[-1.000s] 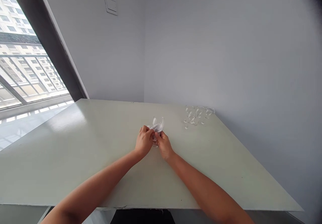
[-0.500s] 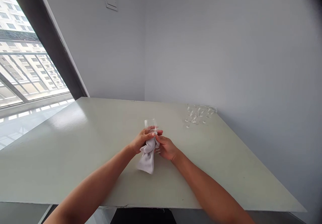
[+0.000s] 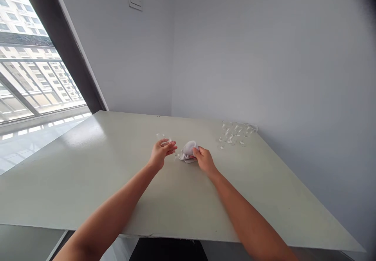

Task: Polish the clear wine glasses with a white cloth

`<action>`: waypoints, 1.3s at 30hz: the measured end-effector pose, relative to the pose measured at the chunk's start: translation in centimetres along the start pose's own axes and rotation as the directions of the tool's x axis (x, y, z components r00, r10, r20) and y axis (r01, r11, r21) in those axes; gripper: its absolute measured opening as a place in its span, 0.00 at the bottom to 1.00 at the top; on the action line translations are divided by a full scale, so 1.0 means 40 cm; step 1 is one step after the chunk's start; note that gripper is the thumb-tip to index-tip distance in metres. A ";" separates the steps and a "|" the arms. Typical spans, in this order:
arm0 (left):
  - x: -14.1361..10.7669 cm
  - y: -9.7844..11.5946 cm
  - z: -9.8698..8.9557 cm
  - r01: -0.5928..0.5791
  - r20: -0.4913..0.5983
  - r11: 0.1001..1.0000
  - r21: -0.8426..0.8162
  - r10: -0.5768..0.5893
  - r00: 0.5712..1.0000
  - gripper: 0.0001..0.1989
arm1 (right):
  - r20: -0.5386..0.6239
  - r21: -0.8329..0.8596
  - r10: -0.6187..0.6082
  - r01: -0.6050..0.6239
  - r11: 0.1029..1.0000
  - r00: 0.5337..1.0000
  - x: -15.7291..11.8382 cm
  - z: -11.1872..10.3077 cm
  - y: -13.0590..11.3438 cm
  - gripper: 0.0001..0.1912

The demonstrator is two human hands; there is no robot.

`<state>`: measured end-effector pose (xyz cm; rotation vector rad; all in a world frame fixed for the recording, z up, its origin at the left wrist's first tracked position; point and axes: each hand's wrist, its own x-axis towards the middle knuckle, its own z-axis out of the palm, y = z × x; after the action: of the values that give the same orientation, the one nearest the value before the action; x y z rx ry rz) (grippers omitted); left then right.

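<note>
A clear stemmed glass (image 3: 161, 136) is tilted in my left hand (image 3: 160, 153), its bowl up and to the left. Its stem and foot point down right towards the cloth. My fingers are closed around the glass and hide its middle. Just to the right, my right hand (image 3: 205, 159) pinches a bunched white cloth (image 3: 188, 150) between thumb and fingers. The cloth is close to the foot of the glass; whether they touch I cannot tell.
Several clear stemmed glasses (image 3: 233, 132) are grouped at the back right of the pale table (image 3: 132, 214), by the grey wall (image 3: 264, 49). A large window (image 3: 38, 65) is at the left. The table's front edge lies close to my body.
My hands have moved apart, taking the cloth off the glass. The left hand went left and up with the glass, now tilted. The right hand moved right and up with the cloth.
</note>
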<state>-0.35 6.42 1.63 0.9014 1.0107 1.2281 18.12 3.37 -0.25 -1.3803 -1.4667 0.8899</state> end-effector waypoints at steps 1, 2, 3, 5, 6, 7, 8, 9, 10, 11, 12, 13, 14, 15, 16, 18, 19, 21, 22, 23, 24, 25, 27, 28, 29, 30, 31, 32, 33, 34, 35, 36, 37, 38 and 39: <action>0.008 0.003 -0.009 0.002 -0.030 1.000 -0.025 -0.003 1.000 0.26 | -0.041 -0.018 -0.033 0.033 0.999 0.999 -0.004 -0.003 -0.009 0.21; 0.014 0.004 -0.016 0.003 -0.054 0.999 -0.044 -0.005 0.999 0.25 | -0.059 -0.055 -0.107 0.104 0.993 0.992 -0.011 -0.002 -0.019 0.21; 0.019 0.005 -0.021 0.005 -0.078 0.999 -0.052 -0.009 0.997 0.25 | -0.037 -0.110 -0.214 0.209 0.972 0.976 -0.022 0.003 -0.031 0.20; 0.021 0.002 -0.024 0.030 -0.109 0.999 -0.030 -0.034 0.993 0.23 | 0.123 -0.242 -0.438 0.455 0.857 0.891 -0.048 0.024 -0.050 0.18; 0.019 0.000 -0.022 0.050 -0.108 0.999 -0.009 -0.051 0.993 0.22 | 0.219 -0.300 -0.508 0.553 0.777 0.833 -0.061 0.036 -0.055 0.17; 0.014 -0.003 -0.019 0.072 -0.092 0.997 0.013 -0.071 0.993 0.21 | 0.297 -0.352 -0.542 0.618 0.703 0.786 -0.071 0.048 -0.056 0.16; 0.008 -0.004 -0.014 0.094 -0.061 0.995 0.034 -0.092 0.994 0.20 | 0.349 -0.399 -0.551 0.652 0.645 0.758 -0.079 0.058 -0.054 0.16; 0.001 -0.004 -0.010 0.110 -0.015 0.993 0.050 -0.109 0.994 0.19 | 0.378 -0.430 -0.551 0.668 0.607 0.744 -0.083 0.064 -0.050 0.16; -0.006 -0.003 -0.006 0.119 0.043 0.991 0.058 -0.122 0.992 0.18 | 0.390 -0.442 -0.549 0.673 0.593 0.739 -0.084 0.067 -0.045 0.16; -0.012 0.000 -0.003 0.124 0.104 0.990 0.062 -0.129 0.986 0.16 | 0.392 -0.428 -0.547 0.673 0.603 0.739 -0.083 0.065 -0.041 0.17; -0.018 0.004 -0.001 0.130 0.165 0.990 0.058 -0.138 0.977 0.16 | 0.386 -0.386 -0.551 0.672 0.632 0.740 -0.080 0.060 -0.038 0.16; -0.023 0.008 0.000 0.142 0.226 0.989 0.044 -0.148 0.963 0.15 | 0.368 -0.315 -0.559 0.665 0.677 0.743 -0.076 0.053 -0.038 0.15; -0.026 0.013 0.001 0.162 0.281 0.987 0.016 -0.160 0.946 0.14 | 0.338 -0.224 -0.562 0.645 0.731 0.755 -0.072 0.045 -0.040 0.13; -0.029 0.016 0.002 0.189 0.327 0.982 -0.022 -0.172 0.929 0.13 | 0.300 -0.116 -0.552 0.604 0.788 0.778 -0.068 0.038 -0.044 0.11; -0.032 0.018 0.004 0.219 0.364 0.973 -0.068 -0.181 0.914 0.13 | 0.260 0.004 -0.523 0.540 0.841 0.812 -0.064 0.033 -0.049 0.10; -0.038 0.018 0.010 0.269 0.419 0.948 -0.173 -0.176 0.891 0.11 | 0.200 0.271 -0.414 0.356 0.894 0.888 -0.058 0.030 -0.055 0.07; -0.041 0.015 0.015 0.282 0.435 0.933 -0.224 -0.163 0.886 0.11 | 0.186 0.406 -0.340 0.243 0.881 0.922 -0.055 0.033 -0.055 0.07; -0.049 0.007 0.027 0.277 0.424 0.900 -0.335 -0.119 0.898 0.09 | 0.190 0.646 -0.193 0.026 0.763 0.963 -0.050 0.045 -0.047 0.08; -0.052 0.003 0.033 0.258 0.394 0.884 -0.391 -0.093 0.915 0.09 | 0.203 0.734 -0.127 -0.065 0.676 0.971 -0.048 0.054 -0.042 0.09; -0.056 0.000 0.038 0.227 0.352 0.870 -0.438 -0.066 0.934 0.09 | 0.220 0.798 -0.066 -0.141 0.585 0.973 -0.047 0.064 -0.036 0.10; -0.059 -0.002 0.043 0.185 0.306 0.863 -0.469 -0.037 0.951 0.10 | 0.242 0.842 -0.010 -0.205 0.498 0.970 -0.048 0.073 -0.031 0.10; -0.062 -0.003 0.047 0.135 0.264 0.866 -0.481 -0.004 0.965 0.11 | 0.262 0.871 0.040 -0.255 0.420 0.964 -0.049 0.082 -0.028 0.10; -0.069 -0.002 0.054 0.033 0.209 0.898 -0.439 0.066 0.976 0.15 | 0.307 0.896 0.128 -0.332 0.295 0.943 -0.054 0.098 -0.026 0.08; -0.073 -0.001 0.056 -0.021 0.190 0.920 -0.391 0.103 0.976 0.17 | 0.333 0.898 0.164 -0.365 0.245 0.929 -0.057 0.105 -0.027 0.07; -0.077 -0.001 0.058 -0.080 0.175 0.941 -0.329 0.144 0.974 0.19 | 0.358 0.895 0.195 -0.395 0.206 0.913 -0.059 0.111 -0.028 0.06; -0.082 -0.002 0.059 -0.142 0.169 0.956 -0.256 0.189 0.967 0.21 | 0.380 0.891 0.221 -0.420 0.174 0.898 -0.061 0.116 -0.029 0.04; -0.087 -0.005 0.061 -0.208 0.170 0.962 -0.176 0.238 0.956 0.22 | 0.397 0.885 0.245 -0.439 0.152 0.885 -0.062 0.120 -0.029 0.01; -0.091 -0.010 0.061 -0.278 0.174 0.956 -0.099 0.291 0.941 0.23 | 0.406 0.881 0.270 -0.452 0.138 0.873 -0.062 0.122 -0.029 0.01; -0.094 -0.018 0.061 -0.348 0.181 0.937 -0.026 0.347 0.920 0.23 | 0.404 0.880 0.296 -0.456 0.131 0.865 -0.061 0.124 -0.028 0.03; -0.096 -0.026 0.060 -0.415 0.183 0.909 0.044 0.401 0.898 0.23 | 0.396 0.882 0.320 -0.453 0.128 0.861 -0.060 0.124 -0.027 0.05; -0.096 -0.035 0.058 -0.476 0.175 0.872 0.111 0.454 0.873 0.22 | 0.383 0.887 0.338 -0.445 0.126 0.860 -0.059 0.122 -0.026 0.05; -0.095 -0.044 0.056 -0.524 0.163 0.833 0.179 0.500 0.851 0.21 | 0.369 0.893 0.348 -0.432 0.124 0.862 -0.057 0.120 -0.025 0.04; -0.093 -0.052 0.053 -0.557 0.149 0.793 0.245 0.537 0.830 0.19 | 0.355 0.900 0.352 -0.419 0.123 0.866 -0.056 0.118 -0.025 0.03; -0.090 -0.058 0.051 -0.576 0.140 0.759 0.305 0.562 0.815 0.18 | 0.343 0.905 0.347 -0.406 0.128 0.873 -0.056 0.115 -0.026 0.02; -0.088 -0.063 0.048 -0.583 0.131 0.732 0.353 0.578 0.805 0.17 | 0.333 0.907 0.333 -0.396 0.143 0.882 -0.057 0.113 -0.027 0.03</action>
<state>2.08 2.57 0.28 1.6226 1.0039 1.5673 13.44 1.35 -1.03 -0.6560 -0.2486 1.7708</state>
